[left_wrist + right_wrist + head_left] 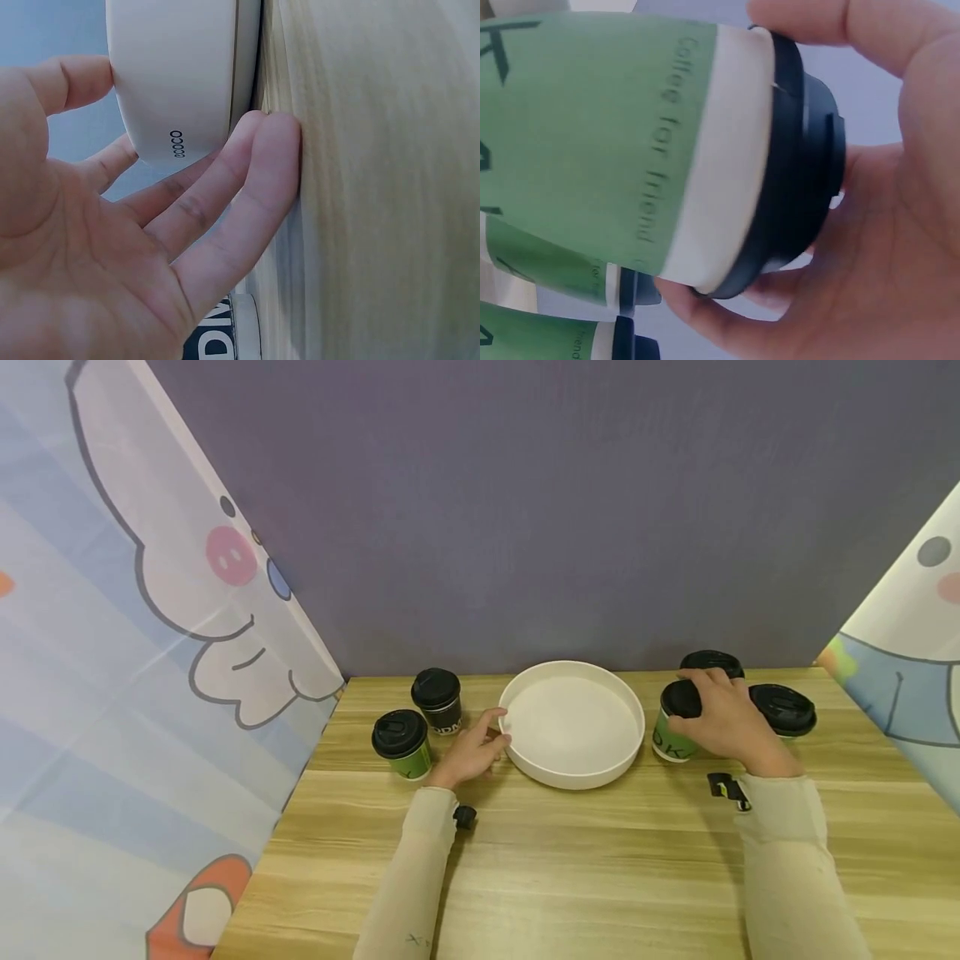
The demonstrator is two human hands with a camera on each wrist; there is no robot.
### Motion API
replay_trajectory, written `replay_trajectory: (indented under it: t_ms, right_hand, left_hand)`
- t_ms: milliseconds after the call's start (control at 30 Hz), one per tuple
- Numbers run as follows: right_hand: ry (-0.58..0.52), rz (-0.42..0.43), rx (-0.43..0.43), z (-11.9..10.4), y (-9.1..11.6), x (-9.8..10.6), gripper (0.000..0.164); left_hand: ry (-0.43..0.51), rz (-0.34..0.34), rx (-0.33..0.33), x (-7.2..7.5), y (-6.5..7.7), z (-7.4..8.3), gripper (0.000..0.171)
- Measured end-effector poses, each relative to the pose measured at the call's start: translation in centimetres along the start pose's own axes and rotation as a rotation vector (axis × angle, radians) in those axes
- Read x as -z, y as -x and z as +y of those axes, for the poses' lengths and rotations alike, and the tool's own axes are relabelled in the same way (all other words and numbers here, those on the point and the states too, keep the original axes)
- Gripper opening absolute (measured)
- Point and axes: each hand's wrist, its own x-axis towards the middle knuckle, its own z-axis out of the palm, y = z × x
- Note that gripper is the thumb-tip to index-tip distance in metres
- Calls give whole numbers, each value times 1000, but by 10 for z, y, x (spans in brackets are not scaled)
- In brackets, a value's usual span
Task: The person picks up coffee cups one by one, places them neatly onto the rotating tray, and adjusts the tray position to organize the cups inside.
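My right hand [723, 714] grips a green paper coffee cup [672, 739] by its black lid [787, 165], thumb on one side and fingers on the other. Whether its base touches the table, I cannot tell. At the left side of a round white tray [573, 727], my left hand [471, 753] rests its fingertips against the outer wall, fingers loosely bent and not closed round it. The word "ecoco" is printed on that wall in the left wrist view. Beside the left hand stand a black cup [444, 703] and a green cup [405, 752], both with black lids.
Two more lidded cups stand by the right hand: one behind it [712, 662], one to its right [783, 710]. A grey panel [525, 527] rises behind the wooden table [585, 877]. Printed cartoon curtains [112, 693] hang at both sides.
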Motion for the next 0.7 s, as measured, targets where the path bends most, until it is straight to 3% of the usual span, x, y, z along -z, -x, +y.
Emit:
replay_trajectory:
  t_ms: [433, 700]
  right_hand:
    - [-45, 281, 46, -9, 6, -4, 71]
    - [-88, 368, 90, -20, 2, -7, 71]
  left_hand:
    - [21, -12, 17, -3, 3, 2, 59]
    - [-8, -34, 36, 1, 2, 5, 77]
